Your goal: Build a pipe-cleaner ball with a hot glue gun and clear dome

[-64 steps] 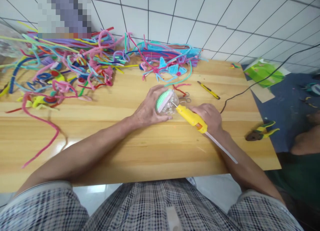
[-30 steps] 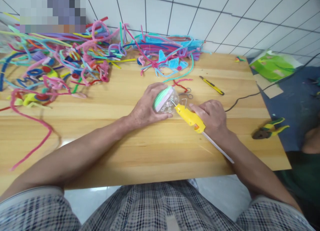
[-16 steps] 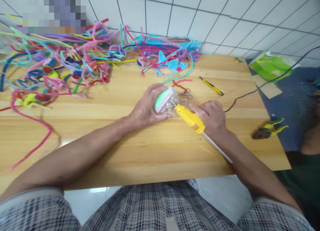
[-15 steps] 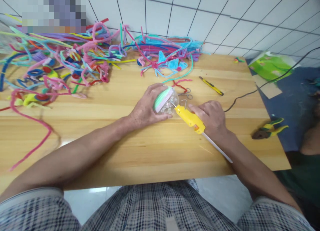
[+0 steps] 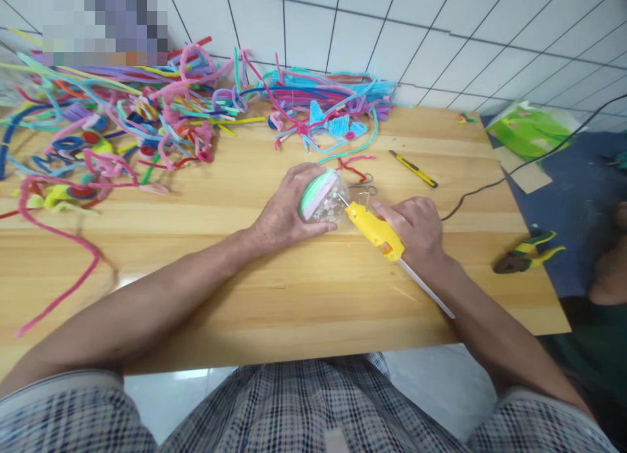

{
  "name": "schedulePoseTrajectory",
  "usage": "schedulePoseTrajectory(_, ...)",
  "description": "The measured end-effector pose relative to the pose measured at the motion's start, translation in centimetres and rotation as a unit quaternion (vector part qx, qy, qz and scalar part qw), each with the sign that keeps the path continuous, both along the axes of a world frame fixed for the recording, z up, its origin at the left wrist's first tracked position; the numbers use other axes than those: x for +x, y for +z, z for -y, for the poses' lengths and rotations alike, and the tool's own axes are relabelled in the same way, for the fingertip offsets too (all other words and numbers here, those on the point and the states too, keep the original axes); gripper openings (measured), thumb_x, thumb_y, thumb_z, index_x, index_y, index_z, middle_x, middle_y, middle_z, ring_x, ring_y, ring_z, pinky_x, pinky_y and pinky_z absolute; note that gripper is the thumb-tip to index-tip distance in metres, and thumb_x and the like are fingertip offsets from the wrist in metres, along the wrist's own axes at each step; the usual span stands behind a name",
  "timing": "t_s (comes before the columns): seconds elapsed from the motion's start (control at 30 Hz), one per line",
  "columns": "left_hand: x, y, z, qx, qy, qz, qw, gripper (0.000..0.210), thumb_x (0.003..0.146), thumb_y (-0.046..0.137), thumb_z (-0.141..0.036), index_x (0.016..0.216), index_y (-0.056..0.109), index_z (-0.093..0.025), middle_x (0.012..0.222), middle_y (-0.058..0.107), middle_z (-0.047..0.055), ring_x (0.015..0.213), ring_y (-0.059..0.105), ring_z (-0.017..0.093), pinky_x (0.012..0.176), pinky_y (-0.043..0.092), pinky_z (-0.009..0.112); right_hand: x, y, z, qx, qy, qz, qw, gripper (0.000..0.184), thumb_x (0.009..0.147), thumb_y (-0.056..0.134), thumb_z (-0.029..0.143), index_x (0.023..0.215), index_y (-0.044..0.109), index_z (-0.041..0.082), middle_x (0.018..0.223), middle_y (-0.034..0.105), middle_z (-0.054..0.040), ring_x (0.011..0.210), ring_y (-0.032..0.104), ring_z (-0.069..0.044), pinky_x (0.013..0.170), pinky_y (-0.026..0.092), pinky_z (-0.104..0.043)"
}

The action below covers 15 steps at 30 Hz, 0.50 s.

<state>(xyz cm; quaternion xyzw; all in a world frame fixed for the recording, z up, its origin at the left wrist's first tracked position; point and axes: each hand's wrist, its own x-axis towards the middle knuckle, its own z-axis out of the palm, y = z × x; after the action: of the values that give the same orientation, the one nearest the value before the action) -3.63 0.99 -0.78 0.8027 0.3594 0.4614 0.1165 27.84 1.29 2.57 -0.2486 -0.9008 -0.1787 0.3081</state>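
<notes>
My left hand [image 5: 289, 208] is closed around a clear rounded container [image 5: 337, 208] banded with green and pale lilac fuzzy strips; small pale bits show through its clear part. My right hand [image 5: 415, 228] grips a yellow hot glue gun [image 5: 375, 228], its metal nozzle at the container's clear side. Whether the tip touches cannot be told. A whitish glue stick [image 5: 425, 287] sticks out of the gun's rear, and a thin wire stand hangs near its nozzle. Just behind lie small scissors [image 5: 368, 188], partly hidden, and a red pipe cleaner [image 5: 355, 168].
Tangled pipe cleaners [image 5: 122, 126] cover the table's back left, with a blue and pink bundle [image 5: 337, 91] along the wall. A yellow cutter knife [image 5: 414, 169] lies behind my right hand. Pliers [image 5: 526, 254] rest near the right edge; a black cord [image 5: 490, 182] crosses there. Another person's arm [image 5: 610, 270] is at far right.
The glue gun has shifted slightly right, its nozzle drawn back a little across the clear side. The container is turned or tilted slightly left in my left hand.
</notes>
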Motion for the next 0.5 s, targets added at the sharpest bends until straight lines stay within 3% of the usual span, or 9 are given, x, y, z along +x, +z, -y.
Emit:
schedulePoseTrajectory(0.33, 0.0, -0.07, -0.02, -0.007, 0.002, -0.006, 1.0, 0.096, 0.086, 0.093, -0.056, 0.162, 0.042, -0.028, 0.157, 0.059, 0.017, 0.15, 0.058, 0.038, 0.127, 0.05, 0.061, -0.37, -0.06, 0.16, -0.029, 0.002, -0.004, 1.0, 0.046, 0.115, 0.048, 0.041, 0.155, 0.06, 0.021, 0.091, 0.071, -0.0066, 0.082, 0.057, -0.025, 0.08, 0.042, -0.042)
schedulePoseTrajectory(0.5, 0.08, -0.12, -0.05, -0.006, 0.011, -0.005, 1.0, 0.096, 0.085, 0.094, -0.055, 0.162, 0.042, -0.028, 0.156, 0.06, 0.016, 0.149, 0.059, 0.038, 0.127, 0.051, 0.06, -0.68, 0.28, 0.14, -0.019, 0.017, -0.003, 1.0, 0.05, 0.117, 0.042, 0.048, 0.15, 0.062, 0.017, 0.088, 0.07, -0.0069, 0.082, 0.055, -0.025, 0.077, 0.041, -0.042)
